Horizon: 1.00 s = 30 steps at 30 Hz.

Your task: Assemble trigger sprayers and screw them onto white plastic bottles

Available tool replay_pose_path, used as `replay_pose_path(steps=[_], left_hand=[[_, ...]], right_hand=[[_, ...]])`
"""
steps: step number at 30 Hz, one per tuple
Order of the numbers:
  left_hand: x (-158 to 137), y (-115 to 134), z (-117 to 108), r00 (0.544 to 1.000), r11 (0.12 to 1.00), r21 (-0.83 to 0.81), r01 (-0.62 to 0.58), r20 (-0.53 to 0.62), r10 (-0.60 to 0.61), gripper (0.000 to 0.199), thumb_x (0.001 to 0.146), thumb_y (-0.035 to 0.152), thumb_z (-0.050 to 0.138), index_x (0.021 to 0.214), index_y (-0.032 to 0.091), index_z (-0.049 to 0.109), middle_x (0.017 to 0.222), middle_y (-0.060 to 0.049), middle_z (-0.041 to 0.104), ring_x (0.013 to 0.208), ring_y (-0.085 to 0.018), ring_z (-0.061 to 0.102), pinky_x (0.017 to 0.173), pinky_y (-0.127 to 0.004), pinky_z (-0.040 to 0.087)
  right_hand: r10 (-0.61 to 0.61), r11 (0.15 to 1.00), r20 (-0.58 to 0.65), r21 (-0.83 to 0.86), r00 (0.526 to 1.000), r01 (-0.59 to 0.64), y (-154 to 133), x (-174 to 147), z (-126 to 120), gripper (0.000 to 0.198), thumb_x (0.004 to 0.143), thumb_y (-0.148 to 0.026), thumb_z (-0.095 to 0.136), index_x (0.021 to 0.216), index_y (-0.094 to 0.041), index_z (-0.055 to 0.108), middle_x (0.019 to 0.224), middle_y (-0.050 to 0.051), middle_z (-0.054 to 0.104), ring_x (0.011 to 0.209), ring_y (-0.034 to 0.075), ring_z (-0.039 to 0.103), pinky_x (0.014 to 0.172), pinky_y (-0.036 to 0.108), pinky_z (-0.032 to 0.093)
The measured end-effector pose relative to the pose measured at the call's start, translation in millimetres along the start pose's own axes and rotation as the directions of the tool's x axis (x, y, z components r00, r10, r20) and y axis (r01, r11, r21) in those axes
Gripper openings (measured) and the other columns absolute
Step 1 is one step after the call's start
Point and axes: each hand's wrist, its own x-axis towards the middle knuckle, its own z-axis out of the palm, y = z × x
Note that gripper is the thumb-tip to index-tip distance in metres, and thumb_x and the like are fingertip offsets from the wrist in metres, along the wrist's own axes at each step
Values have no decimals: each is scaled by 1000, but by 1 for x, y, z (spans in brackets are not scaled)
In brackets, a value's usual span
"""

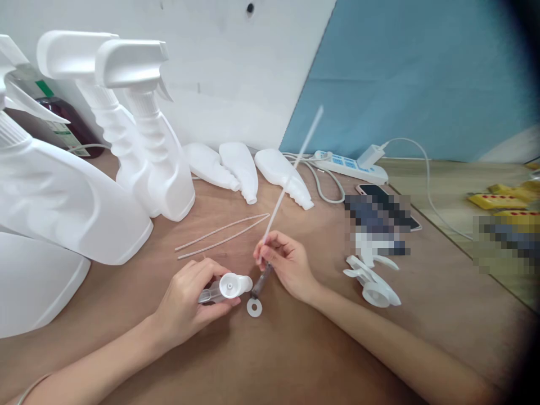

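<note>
My left hand is closed around a white trigger spray head, whose round collar opening faces me. Between the fingertips of my right hand is a thin translucent dip tube, slanting up and to the right. A dark, slim cylindrical object extends below those fingers; I cannot tell whether they also hold it or it lies on the table. At its lower end is a flat white washer. Two more tubes rest on the table beyond my left hand.
Large white spray bottles with heads fitted stand at left. Smaller white bottles lie along the wall. White spray heads lie at right, near a phone and a power strip with cables.
</note>
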Motion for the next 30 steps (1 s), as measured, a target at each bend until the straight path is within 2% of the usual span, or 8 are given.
replay_pose_path(steps=[4, 8, 18, 30], left_hand=[[0, -1, 1, 1000, 1000, -26, 9, -1, -9, 18, 76, 27, 61, 89, 18, 52, 78, -2, 61, 65, -13, 53, 57, -24, 38], [0, -2, 2, 1000, 1000, -29, 0, -10, -1, 20, 76, 28, 61, 91, 18, 51, 78, -2, 61, 66, -13, 54, 56, -23, 38], [0, 0, 2, 999, 999, -26, 34, 5, -34, 17, 77, 28, 59, 86, 17, 51, 74, -1, 59, 64, -13, 53, 55, -23, 38], [-1, -1, 1, 1000, 1000, -16, 5, 6, -5, 17, 76, 25, 59, 88, 17, 51, 77, -2, 59, 66, -13, 53, 56, -23, 39]], right_hand=[[5, 1000, 49, 12, 999, -5, -6, -10, 26, 11, 80, -29, 58, 78, -20, 53, 74, 0, 64, 65, 10, 58, 61, 24, 48], [-30, 1000, 109, 14, 994, 28, -8, -14, 36, 9, 82, -28, 56, 81, -20, 54, 77, 1, 64, 74, 11, 59, 68, 25, 47], [-123, 988, 146, -73, 982, 135, 3, -18, 36, 3, 83, -23, 53, 85, -21, 55, 84, 2, 62, 79, 13, 59, 71, 29, 47], [-168, 977, 188, -100, 968, 189, 0, -19, 35, 4, 85, -21, 49, 85, -20, 53, 85, 3, 60, 79, 13, 57, 72, 29, 46]])
